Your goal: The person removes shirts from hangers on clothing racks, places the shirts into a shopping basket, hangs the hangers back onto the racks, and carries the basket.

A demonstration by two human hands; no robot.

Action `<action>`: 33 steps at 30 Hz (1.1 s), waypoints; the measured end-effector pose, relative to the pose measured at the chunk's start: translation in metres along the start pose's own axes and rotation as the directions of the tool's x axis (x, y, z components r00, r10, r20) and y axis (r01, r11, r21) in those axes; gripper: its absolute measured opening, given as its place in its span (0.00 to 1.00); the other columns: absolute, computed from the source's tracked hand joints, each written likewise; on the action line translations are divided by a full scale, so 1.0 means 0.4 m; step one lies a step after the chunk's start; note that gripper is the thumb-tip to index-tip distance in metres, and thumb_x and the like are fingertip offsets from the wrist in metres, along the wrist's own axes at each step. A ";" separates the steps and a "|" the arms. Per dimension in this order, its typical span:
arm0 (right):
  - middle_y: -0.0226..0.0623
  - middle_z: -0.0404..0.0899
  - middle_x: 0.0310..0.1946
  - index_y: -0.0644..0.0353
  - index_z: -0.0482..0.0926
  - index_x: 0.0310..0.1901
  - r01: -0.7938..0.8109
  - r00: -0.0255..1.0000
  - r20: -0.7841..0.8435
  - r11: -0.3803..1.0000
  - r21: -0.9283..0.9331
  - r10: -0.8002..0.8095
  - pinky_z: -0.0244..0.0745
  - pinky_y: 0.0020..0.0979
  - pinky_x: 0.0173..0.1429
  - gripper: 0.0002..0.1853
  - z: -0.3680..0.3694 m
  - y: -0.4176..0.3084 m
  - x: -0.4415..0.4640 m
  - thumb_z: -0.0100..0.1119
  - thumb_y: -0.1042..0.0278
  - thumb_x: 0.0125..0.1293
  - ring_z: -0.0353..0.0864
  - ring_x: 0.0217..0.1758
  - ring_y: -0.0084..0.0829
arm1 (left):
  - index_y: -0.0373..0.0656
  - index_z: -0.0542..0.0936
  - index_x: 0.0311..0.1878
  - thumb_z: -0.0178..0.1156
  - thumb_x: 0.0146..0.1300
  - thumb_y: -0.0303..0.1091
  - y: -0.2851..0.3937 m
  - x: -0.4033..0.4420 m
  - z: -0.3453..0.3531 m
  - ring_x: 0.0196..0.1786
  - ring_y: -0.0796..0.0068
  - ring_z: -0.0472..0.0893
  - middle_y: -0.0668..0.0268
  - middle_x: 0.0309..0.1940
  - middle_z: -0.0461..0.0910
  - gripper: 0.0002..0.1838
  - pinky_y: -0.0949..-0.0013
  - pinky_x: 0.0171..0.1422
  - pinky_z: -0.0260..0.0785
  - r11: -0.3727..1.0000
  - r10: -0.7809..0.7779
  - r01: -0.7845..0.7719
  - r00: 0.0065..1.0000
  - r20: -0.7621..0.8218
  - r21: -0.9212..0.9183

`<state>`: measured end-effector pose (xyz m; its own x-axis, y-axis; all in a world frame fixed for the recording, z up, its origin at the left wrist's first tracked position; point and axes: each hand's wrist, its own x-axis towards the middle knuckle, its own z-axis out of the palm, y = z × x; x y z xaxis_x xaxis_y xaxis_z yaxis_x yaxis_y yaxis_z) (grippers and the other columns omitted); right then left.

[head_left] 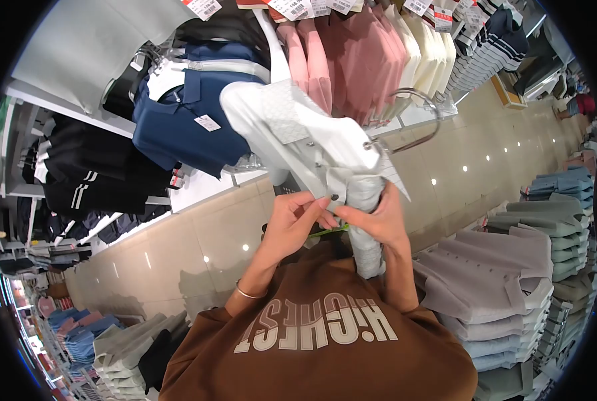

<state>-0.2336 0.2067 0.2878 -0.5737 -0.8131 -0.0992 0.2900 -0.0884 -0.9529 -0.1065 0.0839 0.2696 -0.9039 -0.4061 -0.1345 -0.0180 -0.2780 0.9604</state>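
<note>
A light grey-white shirt [298,134] hangs in front of me, with a metal hanger hook [435,127] curving out on its right. Small dark buttons run along its front placket. My left hand [297,219], a bangle on its wrist, is closed, pinching the placket's edge right beside one button [334,197]. From the other side my right hand [382,217] grips the bunched sleeve part of the same shirt, its thumb close to that button. A white paper tag [399,180] sticks out behind the right fingers. Some fingertips are hidden by the cloth.
Racks at the back hold a navy polo shirt [185,120], pink shirts [368,63], cream shirts [429,53] and black shirts [105,177]. Folded grey shirts [492,281] are stacked close on my right. More folded stacks [121,354] stand at lower left. Shiny tiled floor [472,167] runs between.
</note>
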 end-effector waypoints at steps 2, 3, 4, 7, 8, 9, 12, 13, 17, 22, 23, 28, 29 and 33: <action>0.37 0.77 0.41 0.69 0.71 0.49 0.090 0.996 -0.019 0.996 -0.027 -0.090 0.71 0.26 0.46 0.26 0.018 0.010 0.011 0.67 0.74 0.46 0.76 0.41 0.23 | 0.29 0.78 0.39 0.54 0.65 0.30 -0.001 0.003 0.003 0.30 0.76 0.80 0.61 0.25 0.80 0.10 0.76 0.36 0.73 0.994 0.051 -0.046 0.997 -0.054 0.099; 0.36 0.78 0.39 0.69 0.73 0.47 0.134 0.990 -0.029 0.990 -0.042 -0.135 0.71 0.26 0.45 0.23 0.027 0.015 0.016 0.66 0.75 0.47 0.76 0.40 0.22 | 0.30 0.78 0.39 0.55 0.65 0.29 -0.001 0.003 0.001 0.29 0.77 0.80 0.61 0.25 0.80 0.10 0.76 0.35 0.72 0.997 0.055 -0.052 0.997 -0.060 0.050; 0.34 0.78 0.37 0.69 0.74 0.45 0.187 0.981 -0.034 0.979 -0.083 -0.190 0.71 0.24 0.44 0.19 0.020 0.035 0.025 0.65 0.76 0.49 0.76 0.38 0.21 | 0.31 0.78 0.39 0.55 0.64 0.29 -0.001 0.002 -0.004 0.28 0.78 0.79 0.62 0.24 0.80 0.09 0.76 0.35 0.72 0.998 0.059 -0.059 0.996 -0.067 0.001; 0.32 0.79 0.35 0.68 0.75 0.43 0.168 0.985 -0.040 0.984 -0.053 -0.171 0.71 0.23 0.42 0.15 0.016 0.044 0.022 0.62 0.78 0.52 0.75 0.37 0.19 | 0.31 0.79 0.40 0.56 0.64 0.29 0.006 -0.002 -0.002 0.27 0.79 0.78 0.63 0.25 0.80 0.09 0.76 0.35 0.71 0.998 0.035 -0.040 0.996 -0.078 -0.057; 0.32 0.78 0.35 0.68 0.76 0.43 0.133 0.990 -0.039 0.991 -0.018 -0.134 0.71 0.22 0.42 0.15 0.016 0.043 0.020 0.61 0.78 0.52 0.74 0.37 0.19 | 0.32 0.79 0.40 0.56 0.64 0.29 0.008 -0.003 -0.001 0.27 0.79 0.77 0.63 0.25 0.80 0.09 0.75 0.35 0.71 0.998 0.022 -0.027 0.997 -0.079 -0.062; 0.32 0.79 0.35 0.68 0.75 0.44 0.122 0.992 -0.026 0.992 -0.016 -0.122 0.71 0.23 0.43 0.15 0.013 0.045 0.019 0.61 0.77 0.52 0.74 0.37 0.19 | 0.31 0.78 0.41 0.55 0.64 0.29 0.005 -0.003 -0.002 0.28 0.79 0.77 0.63 0.26 0.80 0.09 0.75 0.35 0.71 0.995 0.019 -0.026 0.997 -0.070 -0.092; 0.31 0.79 0.37 0.67 0.75 0.45 0.099 0.995 0.007 0.995 -0.018 -0.099 0.71 0.23 0.43 0.16 0.005 0.047 0.018 0.62 0.77 0.53 0.75 0.38 0.19 | 0.31 0.78 0.42 0.54 0.65 0.28 0.003 0.000 -0.001 0.29 0.77 0.77 0.62 0.29 0.80 0.09 0.73 0.36 0.71 0.970 -0.003 -0.008 0.999 -0.045 -0.242; 0.31 0.79 0.37 0.67 0.75 0.46 0.100 0.995 0.018 0.995 -0.022 -0.100 0.71 0.23 0.44 0.16 0.006 0.044 0.018 0.62 0.77 0.54 0.75 0.39 0.19 | 0.31 0.78 0.42 0.54 0.65 0.27 0.014 -0.001 0.004 0.29 0.76 0.77 0.61 0.30 0.79 0.09 0.72 0.36 0.71 0.944 -0.020 0.006 0.999 -0.040 -0.329; 0.31 0.79 0.39 0.66 0.75 0.47 -0.002 0.998 0.060 0.996 0.094 -0.004 0.71 0.24 0.45 0.17 0.019 0.023 0.008 0.62 0.76 0.55 0.75 0.40 0.19 | 0.30 0.77 0.43 0.53 0.65 0.27 0.019 -0.006 -0.009 0.29 0.75 0.77 0.60 0.34 0.79 0.09 0.72 0.35 0.71 0.904 -0.040 0.044 0.999 0.020 -0.425; 0.31 0.78 0.41 0.65 0.75 0.49 0.025 0.993 0.115 0.997 0.077 -0.034 0.71 0.23 0.46 0.18 0.014 0.024 0.017 0.63 0.77 0.56 0.75 0.42 0.19 | 0.30 0.78 0.41 0.54 0.64 0.27 0.016 -0.006 -0.024 0.27 0.75 0.77 0.60 0.32 0.79 0.09 0.73 0.30 0.70 0.936 0.023 -0.003 0.998 0.052 -0.353; 0.30 0.78 0.41 0.65 0.75 0.49 0.015 0.991 0.129 0.998 0.057 -0.022 0.71 0.23 0.46 0.18 0.012 0.021 0.021 0.63 0.77 0.56 0.75 0.43 0.19 | 0.30 0.78 0.40 0.54 0.64 0.27 0.019 -0.006 -0.024 0.26 0.75 0.77 0.60 0.31 0.79 0.09 0.74 0.29 0.70 0.936 0.016 0.000 0.999 0.041 -0.353; 0.30 0.78 0.42 0.65 0.74 0.50 -0.060 0.968 0.248 0.993 0.104 0.032 0.71 0.23 0.46 0.19 0.023 0.000 0.032 0.64 0.76 0.55 0.75 0.43 0.18 | 0.30 0.78 0.39 0.54 0.64 0.28 0.009 -0.026 -0.043 0.22 0.75 0.76 0.60 0.29 0.79 0.09 0.75 0.24 0.68 0.890 0.008 0.009 0.999 0.036 -0.455; 0.30 0.78 0.42 0.65 0.73 0.50 -0.067 0.962 0.271 0.991 0.119 0.033 0.71 0.23 0.46 0.20 0.028 -0.005 0.036 0.64 0.76 0.55 0.75 0.43 0.18 | 0.30 0.78 0.39 0.54 0.64 0.28 0.012 -0.030 -0.044 0.22 0.75 0.76 0.60 0.29 0.79 0.09 0.76 0.23 0.68 0.876 0.009 0.009 0.999 0.036 -0.482; 0.34 0.79 0.41 0.67 0.75 0.49 -0.136 0.939 0.330 0.986 0.097 0.097 0.71 0.25 0.47 0.21 0.055 -0.022 0.048 0.66 0.78 0.51 0.76 0.44 0.22 | 0.31 0.78 0.40 0.55 0.63 0.29 0.019 -0.049 -0.059 0.20 0.76 0.76 0.60 0.28 0.79 0.09 0.75 0.20 0.68 0.844 0.013 -0.013 1.000 -0.003 -0.536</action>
<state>-0.2304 0.1791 0.3007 -0.2574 -0.9620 -0.0912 0.4380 -0.0321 -0.8984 -0.0787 0.0693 0.2738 -0.9027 -0.4124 -0.1226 0.2252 -0.6958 0.6820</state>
